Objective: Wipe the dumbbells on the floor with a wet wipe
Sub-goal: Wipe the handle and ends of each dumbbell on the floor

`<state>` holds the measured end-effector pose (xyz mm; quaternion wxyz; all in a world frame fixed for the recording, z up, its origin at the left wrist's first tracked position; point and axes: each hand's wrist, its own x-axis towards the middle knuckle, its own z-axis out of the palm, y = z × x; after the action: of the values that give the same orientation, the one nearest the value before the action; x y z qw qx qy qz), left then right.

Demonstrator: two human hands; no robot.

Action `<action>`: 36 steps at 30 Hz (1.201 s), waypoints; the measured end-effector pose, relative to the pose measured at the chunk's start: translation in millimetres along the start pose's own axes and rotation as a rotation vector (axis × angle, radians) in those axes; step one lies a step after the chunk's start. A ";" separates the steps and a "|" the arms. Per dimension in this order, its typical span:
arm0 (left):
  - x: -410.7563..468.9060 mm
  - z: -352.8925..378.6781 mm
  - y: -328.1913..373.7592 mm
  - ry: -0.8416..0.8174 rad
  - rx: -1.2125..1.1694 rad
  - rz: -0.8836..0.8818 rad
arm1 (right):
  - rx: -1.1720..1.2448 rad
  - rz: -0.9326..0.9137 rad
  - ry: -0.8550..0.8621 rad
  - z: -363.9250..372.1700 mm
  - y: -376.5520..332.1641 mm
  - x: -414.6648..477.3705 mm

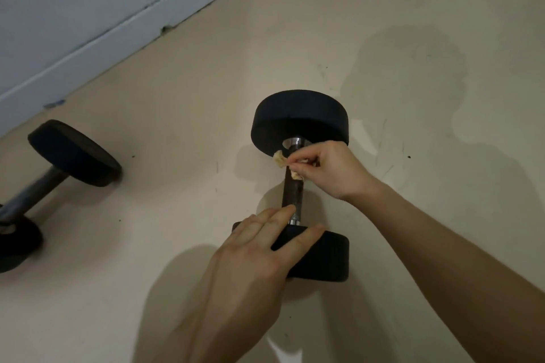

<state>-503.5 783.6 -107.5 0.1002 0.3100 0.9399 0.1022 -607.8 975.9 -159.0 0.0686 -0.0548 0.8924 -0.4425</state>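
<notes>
Black rubber heads cap both ends of the dumbbell (293,196) being worked on. It lies on the beige floor (398,38) with its long axis running straight away from the person, so the far head (299,115) sits just beyond the grip and the near head (327,259) lies back toward the body.

The right hand (333,169) reaches in from the right. Its thumb and fingertips are curled tight, pinching a small crumpled wet wipe (280,158) against the metal handle (292,183) where the shaft enters the far head. A tuft of the wipe pokes out on the shaft's left side.

From that grip nearly the whole handle lies toward the person. The next stroke therefore looks like a draw along the shaft toward the near head, or a twist around it.

The left hand (256,247) is at the opposite end. Its fingers are straight and spread, with fingertips at the handle's near collar and the thumb laid over the near head. It grasps nothing and appears to steady the weight against rolling.

A second dumbbell (44,186) lies well apart to the left of the grip, slanted and close to the skirting board (88,38). Neither hand touches it. No packet, bin or other container is in view.
</notes>
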 end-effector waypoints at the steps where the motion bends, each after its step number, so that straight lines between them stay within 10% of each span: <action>1: 0.0 2.7 1.8 0.016 -0.014 0.005 | -0.005 0.002 0.010 -1.0 1.1 1.3; 6: -1.9 13.5 11.9 0.119 -0.102 0.016 | -0.081 -0.044 0.168 8.0 4.2 -5.3; 11: -16.8 29.7 14.7 0.263 -0.153 -0.077 | -0.158 -0.148 -0.342 2.1 -6.8 -33.7; 16: -37.8 40.1 11.1 0.226 -0.174 -0.139 | -0.340 -0.130 0.137 -5.0 -3.6 11.4; 21: -36.2 35.1 11.2 0.325 -0.274 -0.145 | -0.218 -0.097 -0.289 4.4 -12.4 -35.2; 26: -25.3 26.2 18.7 0.322 -0.300 -0.131 | -0.332 -0.062 0.163 -11.5 9.8 -4.3; 31: -14.9 17.3 27.5 0.241 -0.278 -0.081 | -0.211 -0.110 -0.227 -12.4 5.7 -41.5; 36: -11.1 11.2 36.1 0.213 -0.232 -0.029 | -0.228 -0.073 0.104 -26.5 19.5 -17.2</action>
<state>-471.6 806.8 -107.7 0.0366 0.2699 0.9315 0.2410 -596.1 1011.1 -157.5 -0.0007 -0.0717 0.9367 -0.3427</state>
